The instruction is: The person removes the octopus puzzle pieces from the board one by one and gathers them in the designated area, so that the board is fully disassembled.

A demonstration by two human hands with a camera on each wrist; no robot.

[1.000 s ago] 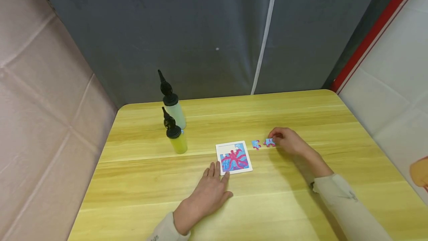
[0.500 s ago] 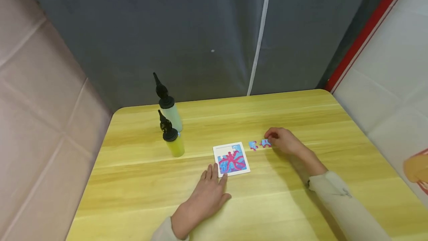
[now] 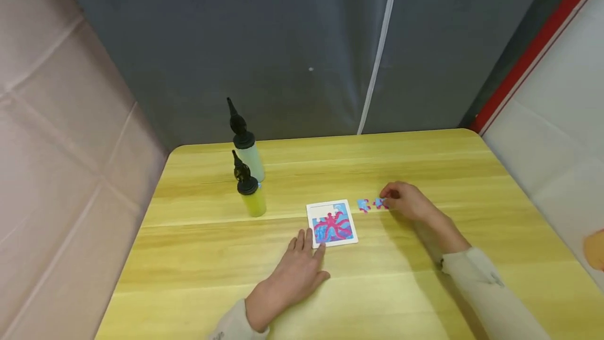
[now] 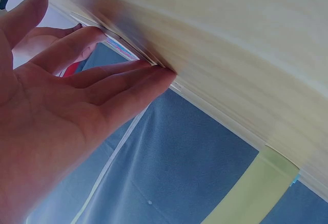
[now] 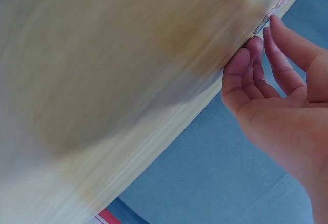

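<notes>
A square white-framed jigsaw puzzle (image 3: 333, 224) with a pink octopus on blue lies on the table in the head view. A pale bare area shows in its upper left part. My left hand (image 3: 298, 271) lies with fingers straight, its fingertips touching the puzzle's lower left edge and corner. To the right of the puzzle lies a loose blue and pink puzzle piece (image 3: 364, 205). Just beyond it, my right hand (image 3: 409, 202) pinches a second puzzle piece (image 3: 379, 203) at table level, partly covering it. In the right wrist view, the other fingers of the right hand (image 5: 277, 88) are curled against the tabletop.
Two bottles with black pointed tops stand left of the puzzle: a yellow one (image 3: 255, 203) in front and a taller pale green one (image 3: 251, 160) behind. A grey curtain (image 3: 264, 56) hangs behind the wooden table (image 3: 189, 256).
The puzzle piece at the right hand has turned on the table, and its visible outline differs. The left hand stays at the puzzle. The head view has shifted slightly.
</notes>
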